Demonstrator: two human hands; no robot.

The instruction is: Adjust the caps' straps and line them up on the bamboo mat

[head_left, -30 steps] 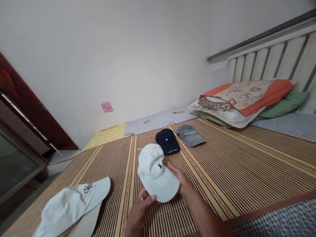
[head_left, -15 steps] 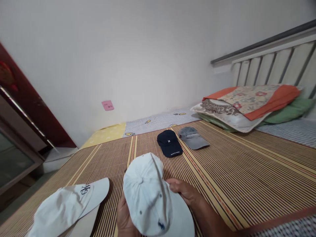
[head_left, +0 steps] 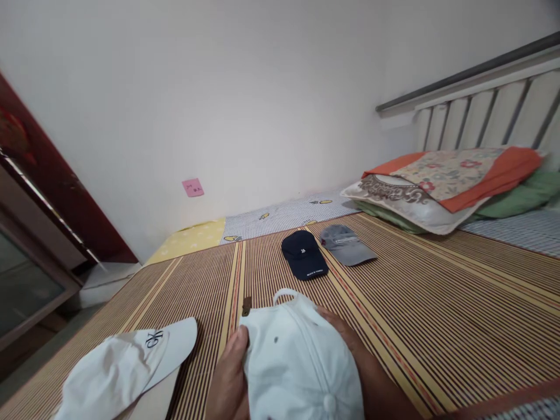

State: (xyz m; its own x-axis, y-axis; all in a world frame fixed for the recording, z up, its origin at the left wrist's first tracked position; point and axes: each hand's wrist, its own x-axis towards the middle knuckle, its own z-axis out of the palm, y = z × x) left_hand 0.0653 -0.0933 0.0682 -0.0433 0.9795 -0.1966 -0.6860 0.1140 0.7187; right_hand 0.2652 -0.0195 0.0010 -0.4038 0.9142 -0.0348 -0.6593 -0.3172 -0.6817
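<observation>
A pale, near-white baseball cap (head_left: 301,356) is held up low in the middle of the view, its back facing away from me with the strap arch and a brown tab showing. My left hand (head_left: 231,373) grips its left side, thumb lying along the edge. My right hand (head_left: 343,329) holds the right side, its fingers mostly hidden behind the cap. The brim is out of sight. Left of my hands lies a white cap (head_left: 109,367) with dark letters, on top of another beige brim (head_left: 157,396). Farther off, a navy cap (head_left: 301,254) rests beside a grey cap (head_left: 347,245).
A striped woven mat (head_left: 420,303) covers the bed. Pillows (head_left: 455,175) with an orange-edged floral cover are stacked at the back right, below a radiator (head_left: 481,119). A pink note (head_left: 193,187) is on the wall. A dark red door frame (head_left: 74,181) stands left.
Both hands have turned the held cap around: its crown and brim with the small logo faced me before, and now its back and strap opening show. The other caps stay put.
</observation>
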